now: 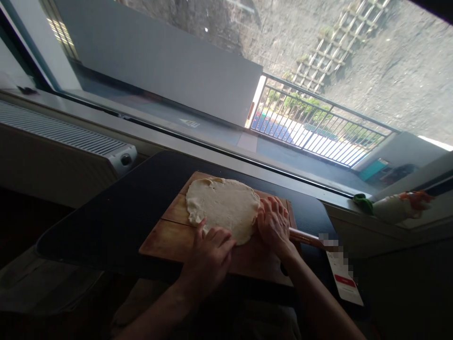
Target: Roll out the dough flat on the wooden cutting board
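A flat, pale sheet of dough (222, 203) with an uneven rim lies on a wooden board (170, 238). My left hand (214, 248) is at its near edge, fingers bent and pressed to the rim, thumb resting up against the dough further left. At the right edge my right hand (274, 222) has its fingers close together and hooked on the rim; their undersides are hidden. A wooden rolling pin (306, 237) lies to the right of that hand, partly behind the wrist, its end sticking out past the board.
Under the board is a dark table (116, 226), pushed up to a window sill. A phone (343, 278) lies at its right end. On the sill stands a pale pot (391, 209) beside a green item (363, 203). A radiator (67, 146) is at the left.
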A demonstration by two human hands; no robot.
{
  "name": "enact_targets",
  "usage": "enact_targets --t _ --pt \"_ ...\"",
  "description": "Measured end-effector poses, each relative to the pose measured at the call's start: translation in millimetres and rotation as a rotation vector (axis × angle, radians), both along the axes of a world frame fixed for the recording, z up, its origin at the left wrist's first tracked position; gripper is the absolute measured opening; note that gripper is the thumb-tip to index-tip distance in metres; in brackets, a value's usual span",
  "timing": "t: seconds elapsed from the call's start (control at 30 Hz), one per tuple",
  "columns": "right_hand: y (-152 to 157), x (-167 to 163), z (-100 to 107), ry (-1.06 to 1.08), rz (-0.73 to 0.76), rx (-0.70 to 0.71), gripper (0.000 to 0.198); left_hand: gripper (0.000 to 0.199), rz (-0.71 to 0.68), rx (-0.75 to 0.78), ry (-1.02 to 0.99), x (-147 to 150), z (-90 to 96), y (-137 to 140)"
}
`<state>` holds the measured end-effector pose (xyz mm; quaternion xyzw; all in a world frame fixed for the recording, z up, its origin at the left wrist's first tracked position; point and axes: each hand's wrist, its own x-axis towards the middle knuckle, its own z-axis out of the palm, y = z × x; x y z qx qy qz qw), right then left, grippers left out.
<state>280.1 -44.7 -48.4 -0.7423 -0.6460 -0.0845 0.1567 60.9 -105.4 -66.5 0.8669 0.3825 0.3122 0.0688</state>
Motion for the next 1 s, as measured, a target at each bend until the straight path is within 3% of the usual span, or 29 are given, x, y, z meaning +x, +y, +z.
enact_targets --t 0.17,0.33,0.53,0.7,0.9,1.0 --pt "19.5 4.6 6.5 0.087 -0.163 -0.070 0.046 0.022 0.006 0.008 -0.006 -0.7 -0.5 -0.8" --pt "-18.2 -8.7 -3.0 -0.030 -0.011 0.014 0.043 0.022 0.009 0.011 -0.018 -0.3 -0.3 -1.4" --pt "-10.3 -6.9 0.9 0.014 -0.147 -0.117 0.050 0.023 0.003 0.026 -0.027 0.8 -1.1 -0.5" --pt "-43.3 -16.3 -8.3 -0.068 0.024 -0.053 0.051 0.022 0.008 0.009 -0.012 0.8 -1.2 -0.2" --pt "-11.0 -8.3 3.4 0.025 -0.117 -0.153 0.054 0.024 -0.004 0.018 -0.013 0.0 0.3 -1.9" --pt "-19.1 -9.8 0.6 -0.001 -0.061 -0.138 0.054 0.024 0.004 0.015 -0.013 0.5 0.1 -2.9"
